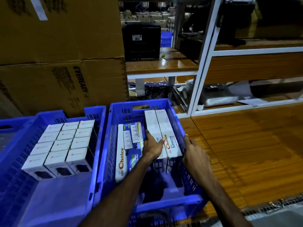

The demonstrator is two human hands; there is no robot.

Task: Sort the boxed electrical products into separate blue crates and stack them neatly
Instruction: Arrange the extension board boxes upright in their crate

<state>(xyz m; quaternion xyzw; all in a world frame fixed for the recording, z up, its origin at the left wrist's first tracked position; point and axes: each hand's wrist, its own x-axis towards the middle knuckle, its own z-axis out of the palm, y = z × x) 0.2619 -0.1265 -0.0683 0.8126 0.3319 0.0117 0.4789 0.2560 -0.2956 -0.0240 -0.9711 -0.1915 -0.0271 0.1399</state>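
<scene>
Crates: two blue crates side by side on the desk (246, 145), long walls touching or nearly so; can't tell which.
Right crate (177, 122): holds long white boxes running front to back. Two tall boxes (161, 133) stand on edge against the right wall, packed flush to each other. Flat "Choice" boxes (129, 145) sit along the left wall, lower.
Left crate (98, 128): small white boxes (65, 141) in a tight grid, three across, four deep, pushed toward the far end. Near end of the floor is bare.
Left hand (153, 145): inside right crate, fingers straight and spread, pressing flat on the top edge of the inner tall box, fingertips reaching into the gap between tall and flat boxes.
Right hand (195, 154): on the right wall's top rim, fingers curled over the rim, beside the outer tall box.
Room: open floor at the near end of the right crate; narrow dark gap between the two box rows. Desk to the right of the crate is open wood.
Edges: cardboard cartons (65, 63) stacked close behind the crates; white shelf frame (201, 79) at far right.
</scene>
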